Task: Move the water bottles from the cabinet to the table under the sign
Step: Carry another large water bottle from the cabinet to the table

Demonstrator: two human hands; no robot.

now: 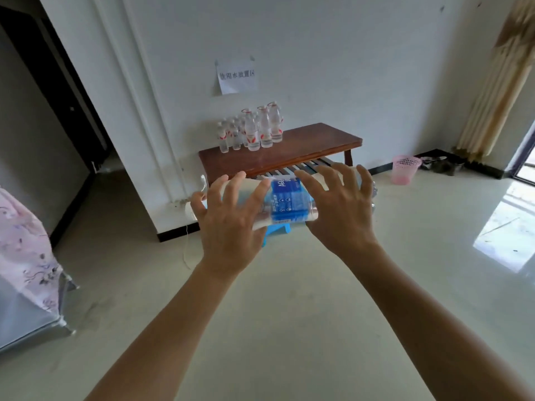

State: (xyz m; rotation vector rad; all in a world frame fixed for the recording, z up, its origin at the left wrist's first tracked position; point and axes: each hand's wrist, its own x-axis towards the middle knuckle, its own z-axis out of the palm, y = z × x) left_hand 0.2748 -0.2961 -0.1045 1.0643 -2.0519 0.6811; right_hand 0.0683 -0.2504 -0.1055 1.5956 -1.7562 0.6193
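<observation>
The left grip (228, 218) and the right grip (341, 215) hold a bundle of blue-labelled water bottles (289, 205) between them. The bundle lies on its side in the air above the floor (304, 314), and each grip has its fingers spread and curved over one end. Beyond the grips and well apart from the bundle, the brown wooden worktop (307, 146) stands against the white wall (347, 68), directly below the paper sign (237, 78). A cluster of red-labelled water bottles (252, 131) stands upright on the worktop's left rear corner, and a pink wastebasket (405, 170) sits on the floor to the worktop's right.
</observation>
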